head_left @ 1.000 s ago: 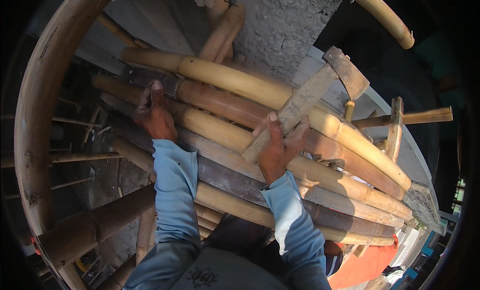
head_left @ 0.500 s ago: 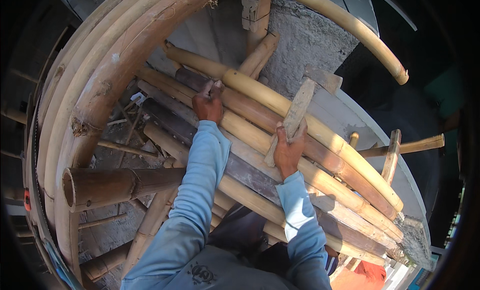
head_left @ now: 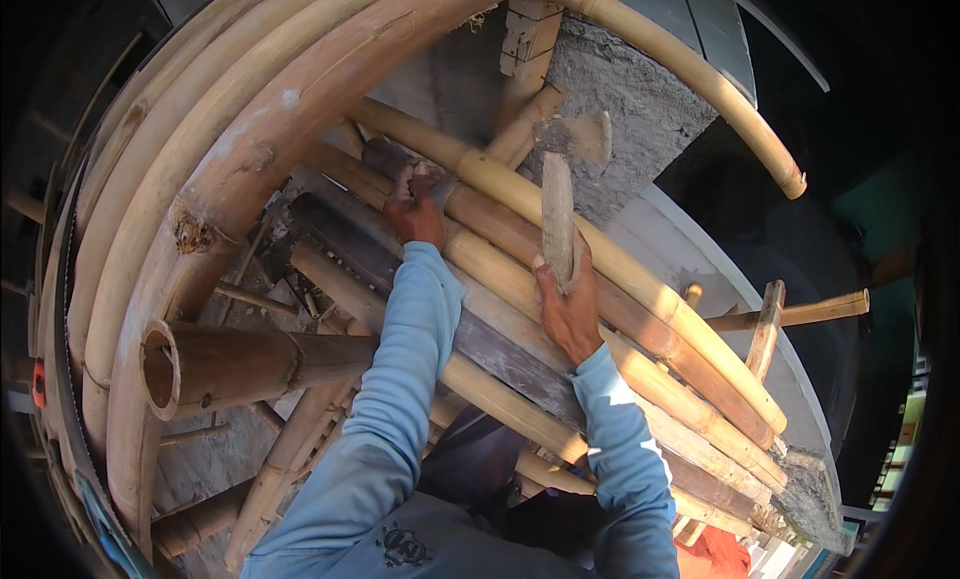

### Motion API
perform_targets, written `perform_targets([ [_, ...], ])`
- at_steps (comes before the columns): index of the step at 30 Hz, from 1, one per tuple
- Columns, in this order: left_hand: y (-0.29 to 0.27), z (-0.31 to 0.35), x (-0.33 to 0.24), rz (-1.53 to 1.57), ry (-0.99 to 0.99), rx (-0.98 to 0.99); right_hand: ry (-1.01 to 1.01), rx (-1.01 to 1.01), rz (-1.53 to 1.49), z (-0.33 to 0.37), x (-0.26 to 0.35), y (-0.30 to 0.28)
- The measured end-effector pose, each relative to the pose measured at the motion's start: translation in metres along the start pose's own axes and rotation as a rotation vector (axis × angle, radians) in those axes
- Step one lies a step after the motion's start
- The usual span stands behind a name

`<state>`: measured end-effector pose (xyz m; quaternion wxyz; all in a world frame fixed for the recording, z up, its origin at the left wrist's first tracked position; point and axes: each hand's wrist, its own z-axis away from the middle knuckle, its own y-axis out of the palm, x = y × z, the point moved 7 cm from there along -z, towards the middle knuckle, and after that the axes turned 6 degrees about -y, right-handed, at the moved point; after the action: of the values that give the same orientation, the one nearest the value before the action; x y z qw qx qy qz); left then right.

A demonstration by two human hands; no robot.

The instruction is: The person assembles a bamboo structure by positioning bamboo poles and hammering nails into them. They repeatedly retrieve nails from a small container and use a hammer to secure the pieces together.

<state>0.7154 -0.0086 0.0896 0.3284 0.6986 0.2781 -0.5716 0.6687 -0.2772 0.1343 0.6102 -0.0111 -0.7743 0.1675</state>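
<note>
My right hand is wrapped round the wooden handle of a hatchet. Its grey metal head points away from me and flares to the right, above the bamboo. Farther left, my left hand rests on a brown bamboo pole, fingers pinched together at its top side. Whatever is between those fingertips is too small to make out. A yellow bamboo pole runs along the far side, and a paler bamboo pole lies on the near side.
Thick curved bamboo poles rise at the left. An open-ended bamboo stub juts out beside my left forearm. Beyond the poles stand a wooden post and a rough concrete surface. Another bamboo pole arches at the upper right.
My right hand has swung the hatchet more upright, so its head has moved left and up, nearer my left hand. My left hand stays pinched at the same pole. The view has shifted slightly.
</note>
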Motion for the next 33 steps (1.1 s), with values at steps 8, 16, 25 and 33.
perform_targets([
  [8,0.002,-0.003,0.003,-0.199,0.013,0.048,-0.061,0.09,0.1,-0.009,0.024,0.006],
  [16,0.013,0.006,-0.002,-0.341,-0.021,0.143,-0.209,-0.076,0.086,-0.008,0.085,-0.011],
  [25,0.008,0.004,0.002,-0.222,-0.028,0.096,-0.175,-0.081,0.22,-0.007,0.066,-0.021],
  [33,0.009,0.007,-0.007,-0.342,0.036,0.066,-0.247,0.1,0.337,-0.009,0.066,0.015],
])
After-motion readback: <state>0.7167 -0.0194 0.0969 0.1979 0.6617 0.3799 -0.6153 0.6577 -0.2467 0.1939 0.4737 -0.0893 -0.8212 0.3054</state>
